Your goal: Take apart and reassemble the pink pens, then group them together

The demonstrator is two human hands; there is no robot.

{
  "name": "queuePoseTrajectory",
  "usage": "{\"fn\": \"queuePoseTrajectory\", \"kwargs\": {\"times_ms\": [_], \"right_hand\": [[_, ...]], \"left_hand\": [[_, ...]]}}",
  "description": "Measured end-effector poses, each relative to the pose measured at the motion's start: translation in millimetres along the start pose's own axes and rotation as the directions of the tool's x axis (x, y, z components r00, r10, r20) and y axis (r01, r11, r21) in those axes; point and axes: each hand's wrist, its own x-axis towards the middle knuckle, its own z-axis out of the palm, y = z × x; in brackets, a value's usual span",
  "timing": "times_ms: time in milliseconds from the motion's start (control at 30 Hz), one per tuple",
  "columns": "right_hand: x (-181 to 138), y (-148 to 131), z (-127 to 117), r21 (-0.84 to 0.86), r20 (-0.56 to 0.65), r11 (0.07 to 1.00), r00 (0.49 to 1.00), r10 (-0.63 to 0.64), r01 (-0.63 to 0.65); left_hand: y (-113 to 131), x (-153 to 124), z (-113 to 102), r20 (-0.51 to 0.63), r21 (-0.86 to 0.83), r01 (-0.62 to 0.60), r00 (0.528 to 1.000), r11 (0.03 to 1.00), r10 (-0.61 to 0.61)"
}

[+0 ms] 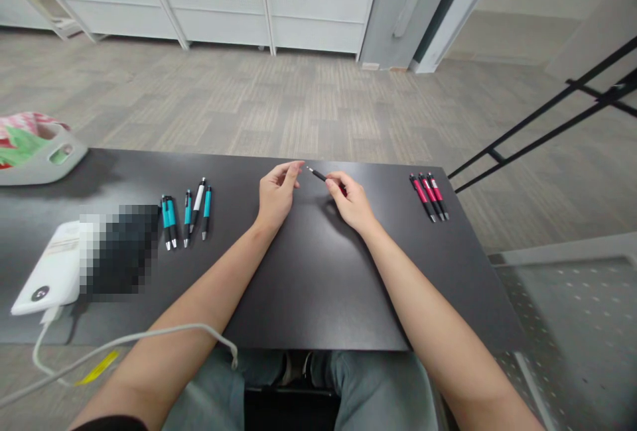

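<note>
Near table edge (318, 345) bare, right hand (351, 202) pinching pen (318, 175), left hand (276, 195) grip loosely curled, holding nothing.

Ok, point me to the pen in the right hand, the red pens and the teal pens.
pen (316, 174), head view, black barrel near its tip.
red pens (430, 197), head view, middle pen's barrel.
teal pens (188, 215), head view, one pen's teal grip.
</note>
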Motion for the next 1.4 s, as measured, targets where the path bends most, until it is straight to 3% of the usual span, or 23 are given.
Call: {"fn": "queuePoseTrajectory", "kwargs": {"times_ms": [200,367,467,600,700,800,900,1000,1100,1233,1333,1400], "right_hand": [[4.5,6.0,-0.1,0.104,-0.077,0.995,0.997,0.0,0.008],[5.6,10.9,1.0,0.144,-0.092,0.99,0.996,0.007,0.006],[5.8,13.1,2.7,0.15,-0.094,0.989,0.996,-0.003,0.018],[6.2,10.9,2.2,0.153,-0.09,0.988,0.996,0.007,0.006],[5.2,3.9,-0.7,0.154,-0.053,0.988,0.999,0.006,0.003],[1.8,-7.1,-1.0,0.235,0.057,0.971,0.998,0.018,-0.031],[-3.5,-17.8,4.3,0.371,0.251,0.914,0.965,0.069,-0.162],[-7.4,-22.5,11.6,0.445,0.373,0.857,0.924,0.086,-0.26],[-8.7,-20.8,17.0,0.421,0.328,0.879,0.941,0.082,-0.223],[-10.0,-19.7,21.0,0.26,0.103,0.966,0.994,-0.037,0.009],[-11.2,-20.4,22.7,0.191,0.019,0.973,0.99,-0.137,0.131],[-10.9,-17.6,23.3,0.193,0.016,0.971,0.989,-0.145,0.139]], "left_hand": [[0.1,10.3,-15.3,0.103,0.292,-0.064,0.994,0.954,0.036],[-0.8,8.3,-17.7,0.262,0.621,-0.207,0.964,0.756,0.049],[-1.2,5.8,-15.8,0.278,0.679,-0.205,0.961,0.705,0.012],[0.8,3.9,-14.8,0.265,0.682,-0.183,0.964,0.708,-0.006],[0.2,4.0,-12.7,0.255,0.569,-0.217,0.964,0.793,0.08],[-3.4,5.4,-7.3,0.307,0.193,-0.244,0.935,0.95,0.177],[-4.7,4.5,-0.4,0.421,-0.189,-0.101,0.89,0.977,0.174],[-1.6,-0.7,6.9,0.473,-0.313,0.038,0.873,0.949,0.121],[1.6,-7.9,16.1,0.385,-0.372,0.043,0.916,0.927,0.112],[0.8,-15.8,28.5,0.213,-0.444,-0.005,0.971,0.896,0.111],[-0.6,-18.2,31.3,0.149,-0.46,-0.025,0.983,0.888,0.105],[-0.3,-18.2,29.7,0.161,-0.448,-0.024,0.981,0.894,0.107]]}}
